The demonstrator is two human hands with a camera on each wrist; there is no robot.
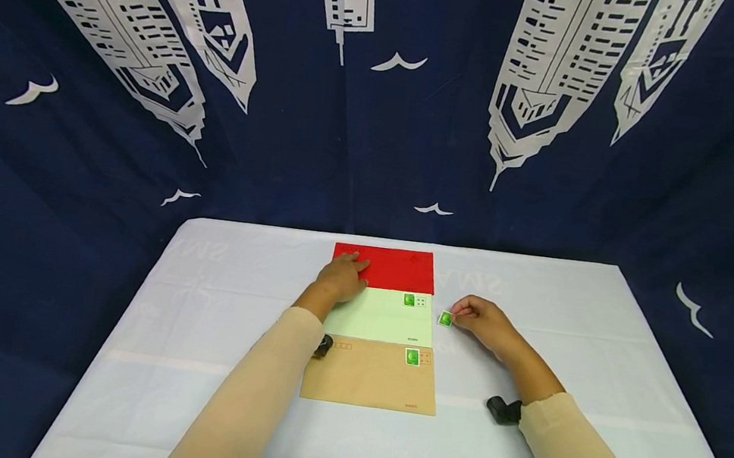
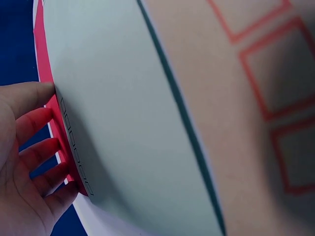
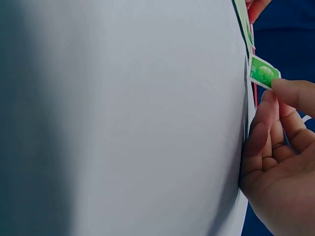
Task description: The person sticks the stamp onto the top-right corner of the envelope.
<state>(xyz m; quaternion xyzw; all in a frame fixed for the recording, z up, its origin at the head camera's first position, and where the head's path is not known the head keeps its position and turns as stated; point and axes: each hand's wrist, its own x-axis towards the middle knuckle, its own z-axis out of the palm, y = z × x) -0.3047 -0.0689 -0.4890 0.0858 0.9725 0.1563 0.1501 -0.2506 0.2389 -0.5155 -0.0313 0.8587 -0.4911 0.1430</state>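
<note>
Between its thumb and fingertips, my right hand (image 1: pixel 484 323) pinches a small green postage stamp (image 3: pixel 264 73) with a white perforated edge, just right of the envelopes. My left hand (image 1: pixel 342 278) rests with spread fingers on the left part of a red envelope (image 1: pixel 396 269), its thumb near the border with a pale green envelope (image 1: pixel 377 314). Below that lies a tan envelope (image 1: pixel 365 381). Green stamps sit near the top right of the pale green and tan envelopes; no stamp shows on the red one.
The three envelopes lie in a column on a white-covered table (image 1: pixel 199 361). Behind it hangs a dark blue cloth (image 1: pixel 405 142) printed with white buildings and birds. A black wrist camera (image 1: pixel 503 411) juts from the right sleeve.
</note>
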